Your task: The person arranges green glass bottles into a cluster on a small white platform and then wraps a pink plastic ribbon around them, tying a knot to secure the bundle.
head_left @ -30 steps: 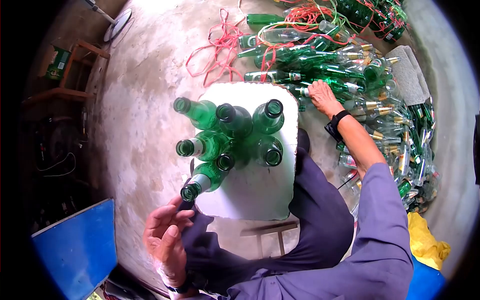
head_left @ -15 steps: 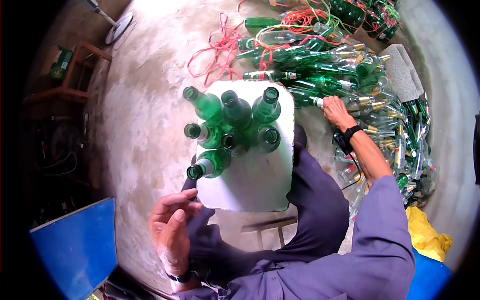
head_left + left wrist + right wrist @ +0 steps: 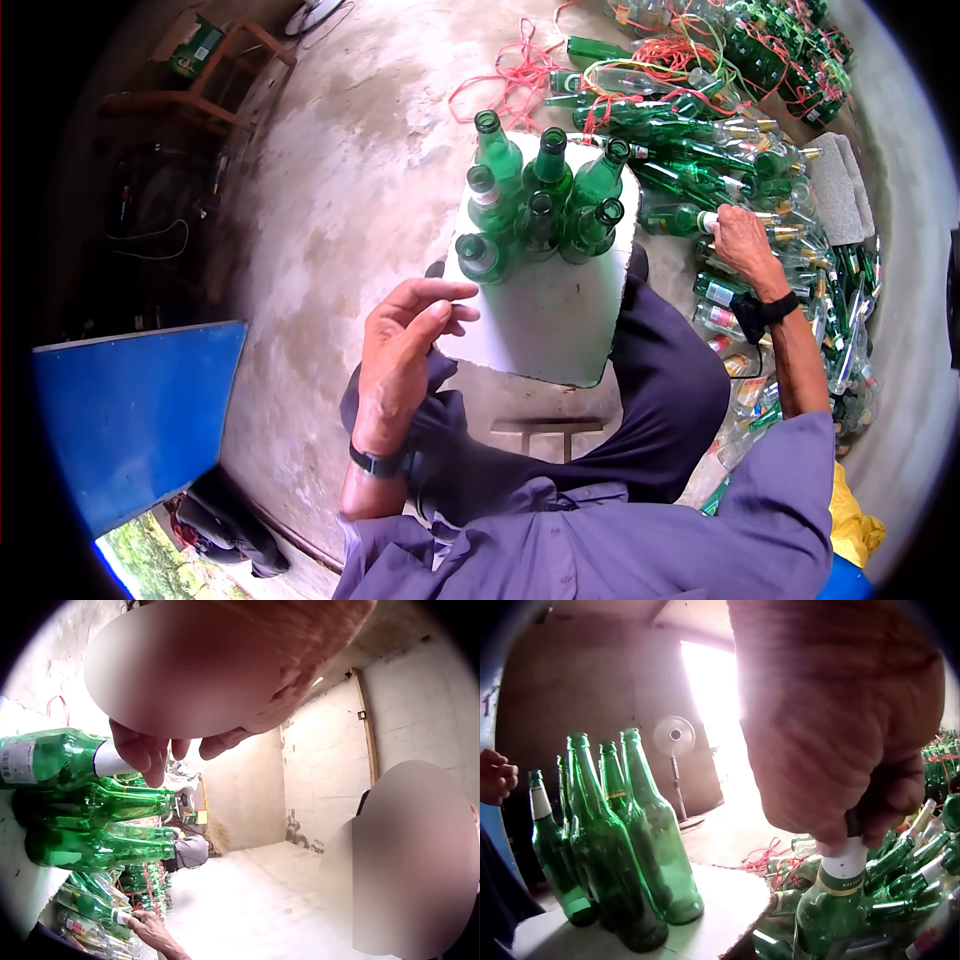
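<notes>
At the pile's near side, my right hand grips a green glass bottle by its neck. A white label wraps that neck, and the bottle body stands out below my fingers in the right wrist view. My left hand hovers at the near-left edge of a white board, fingers loosely bent and holding nothing. Several green bottles stand upright in a cluster on the board's far half. In the left wrist view, the fingertips overlap the white neck of one standing bottle.
Many green and clear bottles lie heaped on the floor at right, beside a grey block. Red string trails beyond the board. A blue panel stands at left, a yellow bag at lower right.
My right hand has pulled the green bottle along by its neck, toward me and rightward from the board. My left hand stays loose near the board's left edge. The head view has shifted.
</notes>
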`<state>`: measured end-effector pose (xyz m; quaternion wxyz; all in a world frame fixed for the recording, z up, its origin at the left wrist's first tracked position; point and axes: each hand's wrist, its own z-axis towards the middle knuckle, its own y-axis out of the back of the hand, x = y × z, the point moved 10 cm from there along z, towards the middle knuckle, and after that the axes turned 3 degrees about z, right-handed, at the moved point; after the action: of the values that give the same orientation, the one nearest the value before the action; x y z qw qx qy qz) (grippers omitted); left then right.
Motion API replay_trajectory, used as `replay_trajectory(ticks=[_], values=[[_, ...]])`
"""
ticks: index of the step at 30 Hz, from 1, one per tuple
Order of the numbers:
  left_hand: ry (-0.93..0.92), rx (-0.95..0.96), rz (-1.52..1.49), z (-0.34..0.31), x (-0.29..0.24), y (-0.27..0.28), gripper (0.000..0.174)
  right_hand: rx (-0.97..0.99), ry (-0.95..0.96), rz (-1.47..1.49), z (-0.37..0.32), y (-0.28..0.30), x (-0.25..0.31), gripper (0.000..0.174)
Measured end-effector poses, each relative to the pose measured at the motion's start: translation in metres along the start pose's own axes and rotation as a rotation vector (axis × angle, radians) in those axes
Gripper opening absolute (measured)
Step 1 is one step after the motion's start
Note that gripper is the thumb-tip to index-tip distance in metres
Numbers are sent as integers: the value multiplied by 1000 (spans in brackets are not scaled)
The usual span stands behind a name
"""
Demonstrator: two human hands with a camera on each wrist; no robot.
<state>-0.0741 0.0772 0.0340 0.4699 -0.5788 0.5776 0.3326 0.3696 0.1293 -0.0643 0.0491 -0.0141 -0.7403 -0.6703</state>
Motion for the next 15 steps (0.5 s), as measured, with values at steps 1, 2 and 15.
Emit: replay_trajectory(ticks=[1,2,15], values=[[-8,10,10,0,0,-1,23,-35,23,-17,-8,16,8,22],[-11,13,8,0,1,-2,23,-38,21,-21,-15,30,16,22],[-55,151,34,4,11,-12,24,55,185,120,-71,138,141,28]])
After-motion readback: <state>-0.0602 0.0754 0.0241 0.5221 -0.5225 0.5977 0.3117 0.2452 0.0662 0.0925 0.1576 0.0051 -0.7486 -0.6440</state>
